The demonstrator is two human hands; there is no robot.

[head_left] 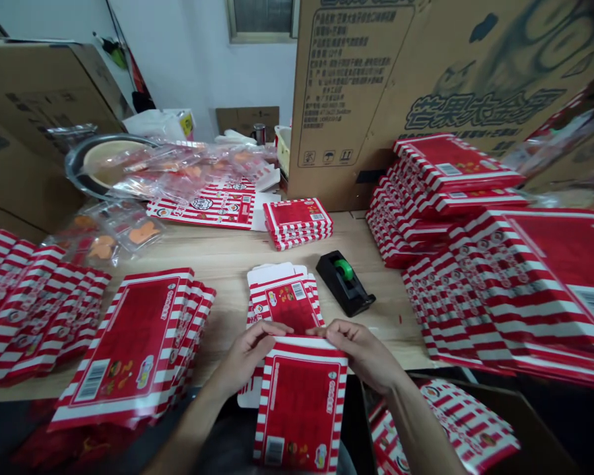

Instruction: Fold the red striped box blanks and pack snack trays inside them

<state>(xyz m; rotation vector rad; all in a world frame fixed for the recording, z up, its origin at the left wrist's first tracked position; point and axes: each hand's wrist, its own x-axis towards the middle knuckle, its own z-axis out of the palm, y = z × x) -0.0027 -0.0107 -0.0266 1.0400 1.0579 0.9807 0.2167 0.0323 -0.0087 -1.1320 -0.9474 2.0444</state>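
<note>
The held box (pixel 301 406) hides part of the striped packaging (pixel 292 300) behind (the large carton (pixel 346 86) is cropped above).

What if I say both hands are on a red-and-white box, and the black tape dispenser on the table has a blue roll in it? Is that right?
Not quite: the roll is green, not blue, as the head view shows. It does sit in the black tape dispenser on the table, and the left hand and right hand are on a red-and-white box.

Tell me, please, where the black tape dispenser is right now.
In the head view, slightly right of centre, the black tape dispenser lies on the table, beyond the right hand and beside the red-striped packaging.
</note>
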